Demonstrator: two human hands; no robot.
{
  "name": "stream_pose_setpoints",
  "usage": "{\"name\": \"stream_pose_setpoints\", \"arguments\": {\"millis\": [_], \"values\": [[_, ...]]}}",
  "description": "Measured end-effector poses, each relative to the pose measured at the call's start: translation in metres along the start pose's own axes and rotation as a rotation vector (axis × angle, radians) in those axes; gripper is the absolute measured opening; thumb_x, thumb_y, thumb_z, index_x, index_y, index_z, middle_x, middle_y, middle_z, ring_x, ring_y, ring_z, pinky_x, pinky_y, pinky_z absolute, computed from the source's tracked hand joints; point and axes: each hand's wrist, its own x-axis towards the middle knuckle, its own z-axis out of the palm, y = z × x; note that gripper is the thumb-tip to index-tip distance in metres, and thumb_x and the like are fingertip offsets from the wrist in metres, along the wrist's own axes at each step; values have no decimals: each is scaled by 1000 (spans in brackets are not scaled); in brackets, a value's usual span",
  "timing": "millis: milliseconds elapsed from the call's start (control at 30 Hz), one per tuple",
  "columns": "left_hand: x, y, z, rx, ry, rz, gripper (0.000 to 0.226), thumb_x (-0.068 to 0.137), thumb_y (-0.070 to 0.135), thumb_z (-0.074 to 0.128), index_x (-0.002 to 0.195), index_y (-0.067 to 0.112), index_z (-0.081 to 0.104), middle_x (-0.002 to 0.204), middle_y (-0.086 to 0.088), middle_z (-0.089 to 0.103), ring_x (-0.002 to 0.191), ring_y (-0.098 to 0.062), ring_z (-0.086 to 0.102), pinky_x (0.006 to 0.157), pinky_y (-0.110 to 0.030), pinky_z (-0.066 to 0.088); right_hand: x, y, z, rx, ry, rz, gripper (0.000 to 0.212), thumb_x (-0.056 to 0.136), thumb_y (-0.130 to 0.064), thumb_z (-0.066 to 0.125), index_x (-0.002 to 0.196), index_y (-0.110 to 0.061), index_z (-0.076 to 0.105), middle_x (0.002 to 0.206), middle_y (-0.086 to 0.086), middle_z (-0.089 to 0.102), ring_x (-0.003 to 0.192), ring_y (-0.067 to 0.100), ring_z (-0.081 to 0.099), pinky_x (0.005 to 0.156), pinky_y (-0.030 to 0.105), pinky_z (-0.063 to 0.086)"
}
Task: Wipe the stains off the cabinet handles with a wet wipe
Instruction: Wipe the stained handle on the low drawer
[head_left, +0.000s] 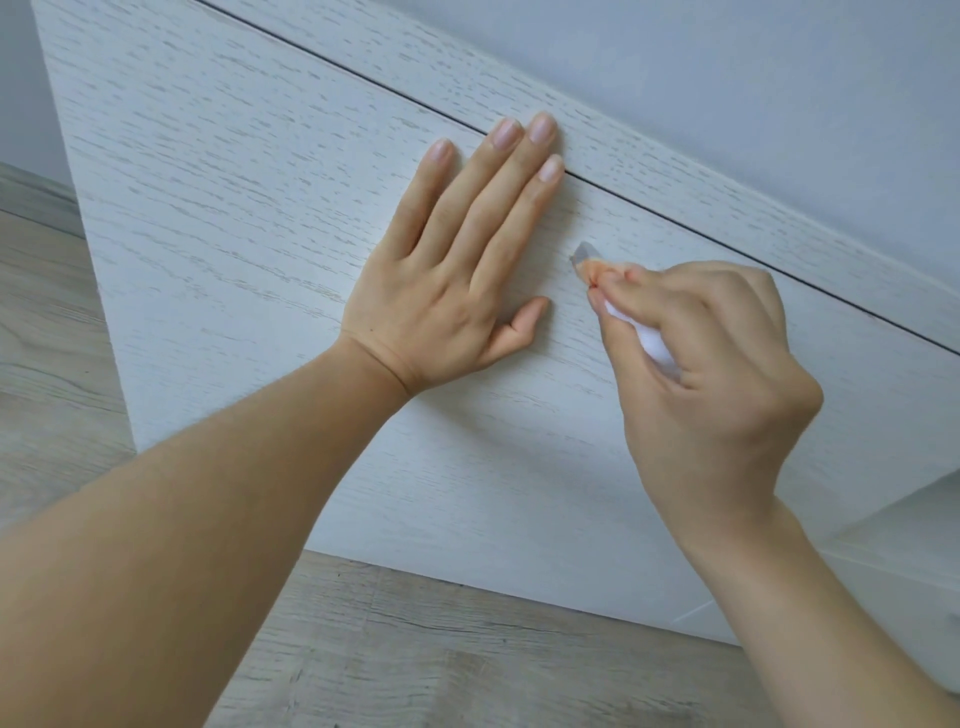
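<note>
A white wood-grain cabinet front (249, 218) fills the view. My left hand (457, 260) lies flat against it, fingers straight and spread, fingertips at the dark seam along the top. To its right my right hand (711, 364) grips a white wet wipe (649, 340), bunched between thumb and fingers. The fingers press the wipe against a small grey handle (586, 252), of which only the tip shows above my fingertips. The rest of the handle is hidden by my fingers.
A dark seam (363, 78) runs diagonally between the cabinet front and the panel above it. A pale wall (779, 78) stands behind. Grey wood-look flooring (467, 649) lies below and to the left of the cabinet.
</note>
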Motion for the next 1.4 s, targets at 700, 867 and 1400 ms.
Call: {"name": "stream_pose_setpoints", "arguments": {"millis": [700, 867, 1400], "values": [[-1, -1, 0, 90, -50, 57, 68, 92, 40, 36, 144, -3, 26, 147, -19, 33, 139, -29, 28, 116, -46, 14, -12, 27, -17, -18, 19, 2, 4, 85, -4, 71, 88, -3, 75, 72, 10, 69, 68, 28, 63, 66, 33, 49], [0, -1, -1, 89, -53, 64, 67, 93, 39, 36, 144, -3, 25, 146, -20, 34, 138, -31, 28, 115, -47, 14, -18, 34, -25, -21, 34, 61, 5, 85, -4, 71, 90, -3, 74, 73, 11, 69, 68, 29, 63, 71, 26, 47], [-3, 0, 1, 121, -85, 69, 70, 93, 39, 36, 146, -3, 20, 147, -22, 30, 141, -30, 22, 116, -48, 11, -30, 30, -34, 286, 28, 655, 33, 82, -7, 69, 104, -31, 63, 84, -33, 63, 90, 2, 64, 83, 12, 45]]}}
